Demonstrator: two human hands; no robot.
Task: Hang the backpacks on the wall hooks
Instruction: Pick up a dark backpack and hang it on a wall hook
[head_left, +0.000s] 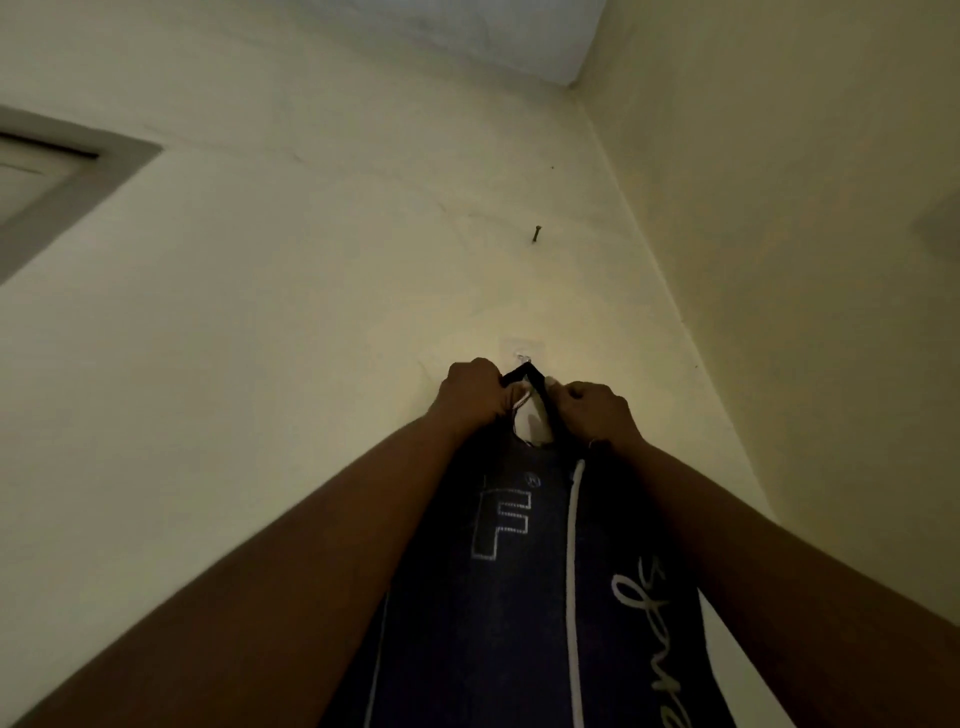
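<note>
A dark blue backpack with a white "F" logo, white piping and white script lettering hangs flat against the pale wall between my forearms. Its black top loop reaches up to a small clear adhesive hook on the wall. My left hand is shut on the left side of the loop. My right hand is shut on the right side of the loop, just below the hook. Whether the loop sits over the hook's prong is hard to tell in the dim light.
A bare nail sticks out of the wall above the hook. A grey window or door frame is at the upper left. The room corner runs close on the right, with the side wall beyond it.
</note>
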